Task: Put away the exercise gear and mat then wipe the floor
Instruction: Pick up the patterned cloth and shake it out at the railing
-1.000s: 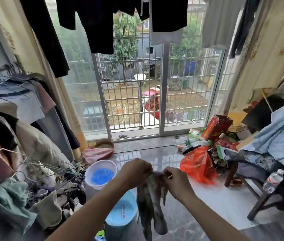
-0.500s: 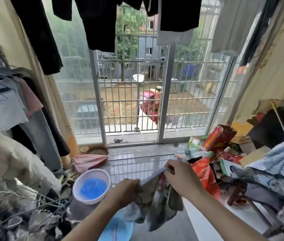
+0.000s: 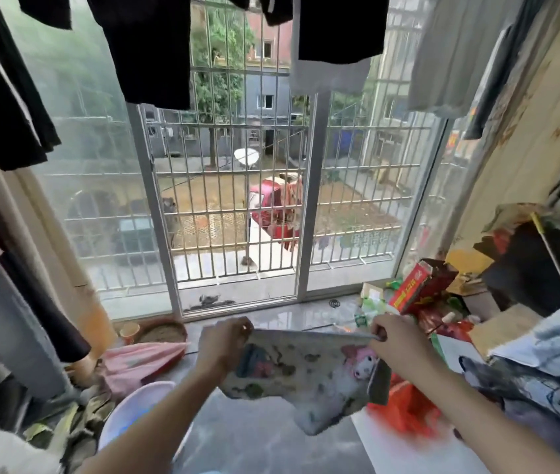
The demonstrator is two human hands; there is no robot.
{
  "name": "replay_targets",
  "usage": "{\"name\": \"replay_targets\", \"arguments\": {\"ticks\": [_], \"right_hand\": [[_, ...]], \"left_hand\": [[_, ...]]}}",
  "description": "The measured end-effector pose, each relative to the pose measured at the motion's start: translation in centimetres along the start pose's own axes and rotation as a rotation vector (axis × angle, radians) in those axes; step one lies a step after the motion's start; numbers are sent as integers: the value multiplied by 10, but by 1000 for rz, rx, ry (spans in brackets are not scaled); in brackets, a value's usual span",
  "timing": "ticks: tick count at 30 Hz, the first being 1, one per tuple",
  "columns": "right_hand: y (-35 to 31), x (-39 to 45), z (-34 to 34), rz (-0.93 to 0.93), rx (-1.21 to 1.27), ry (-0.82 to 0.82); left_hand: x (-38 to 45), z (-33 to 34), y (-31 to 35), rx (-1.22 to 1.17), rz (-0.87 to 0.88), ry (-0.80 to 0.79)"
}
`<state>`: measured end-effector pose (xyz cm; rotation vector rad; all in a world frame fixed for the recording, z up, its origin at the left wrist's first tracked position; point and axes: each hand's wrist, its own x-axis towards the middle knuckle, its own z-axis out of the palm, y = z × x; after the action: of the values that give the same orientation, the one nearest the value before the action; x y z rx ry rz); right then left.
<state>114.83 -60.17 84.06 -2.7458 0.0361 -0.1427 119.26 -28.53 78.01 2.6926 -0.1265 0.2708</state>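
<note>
The cloth (image 3: 309, 369) is stretched out flat between both hands above the grey tiled floor (image 3: 254, 436), in front of the barred window (image 3: 237, 200). It is pale with small printed cartoon figures, one of them a pink-eared character near its right side. The left hand (image 3: 220, 347) pinches the upper left corner of the cloth, fingers curled tight on the edge. The right hand (image 3: 393, 340) pinches the upper right corner the same way, thumb and fingers closed on the hem. The top edge runs almost level between the two hands, and the lower part hangs loose, sagging to a point toward the bottom right.

Below the left forearm a white basin (image 3: 131, 410) with blue inside sits on the floor, partly hidden by the arm. Just beyond it lies a pink folded bag (image 3: 141, 360), near the window sill. Under the right side of the cloth an orange plastic bag (image 3: 405, 410) lies on the floor, blurred. A red box (image 3: 419, 285) stands tilted among clutter at the right end of the sill. Dark clothes (image 3: 148, 46) hang from above across the top of the window.
</note>
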Motion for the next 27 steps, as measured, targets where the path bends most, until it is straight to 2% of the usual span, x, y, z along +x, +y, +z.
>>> {"name": "replay_targets", "arguments": {"ticks": [3,7,10,13,15,18,21,25,27], "right_hand": [[18,40,13,38,-36,-2],[41,106,26,27,-82,-24],[61,168,34,27,-114,-57],[85,231,39,15,-174,-104],[101,272,41,5,-181,-109],[118,340,41,-29,-169,-107],[118,402,41,-54,-181,-136],[97,471,38,-130,-182,-143],[85,509,38,-158,-195,-116]], "left_hand": [[58,-2,0,28,25,86],[130,6,1,250,-6,92],[181,13,1,324,-8,39],[233,19,1,324,-33,-95],[269,20,1,410,-10,-194],[322,14,5,438,56,-214],[371,8,7,524,157,-233],[434,-7,-1,663,86,-220],[465,-17,-5,726,105,-184]]}}
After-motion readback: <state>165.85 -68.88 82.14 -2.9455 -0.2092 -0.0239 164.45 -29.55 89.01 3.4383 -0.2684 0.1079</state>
